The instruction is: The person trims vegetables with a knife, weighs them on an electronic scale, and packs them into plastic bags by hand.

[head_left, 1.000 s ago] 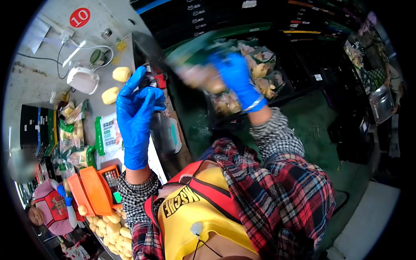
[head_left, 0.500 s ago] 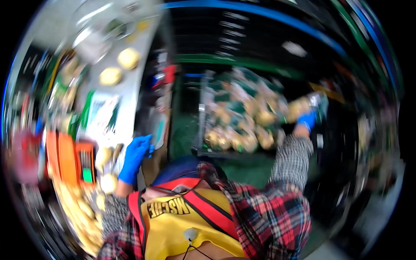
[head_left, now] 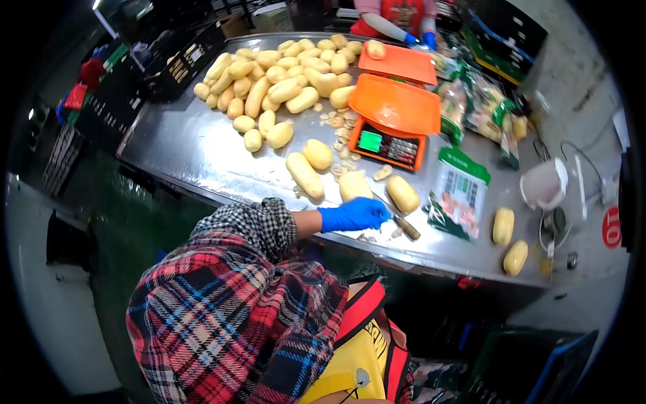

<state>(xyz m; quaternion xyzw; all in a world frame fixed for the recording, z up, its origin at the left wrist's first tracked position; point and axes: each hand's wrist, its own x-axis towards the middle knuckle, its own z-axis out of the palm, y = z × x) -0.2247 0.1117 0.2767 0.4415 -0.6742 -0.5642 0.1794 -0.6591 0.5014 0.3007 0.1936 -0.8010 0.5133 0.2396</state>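
Note:
My left hand point(head_left: 354, 215), in a blue glove, is over the near edge of the steel table point(head_left: 195, 151). Its fingers are curled together, and nothing shows in them. Just to its right lies a knife with a brown handle point(head_left: 408, 228). Beyond the fingers sits a pale yellow root segment point(head_left: 354, 186), lotus root by its look. Another root segment point(head_left: 402, 194) rests behind the knife, and a longer one point(head_left: 305, 175) is to the left. A green and white printed bag point(head_left: 460, 193) lies flat on the right. My right hand is out of view.
An orange weighing scale point(head_left: 396, 104) stands mid-table, with a second orange scale point(head_left: 412, 62) behind. Many roots point(head_left: 286, 89) are heaped at the far left. Filled bags point(head_left: 484, 108) lie at the right. Across the table is another person's gloved hand point(head_left: 429, 40).
My view has swung left from the crate of bagged roots to the table. My right hand, which held a bag over the crate, has left the view. My left hand stays near the knife.

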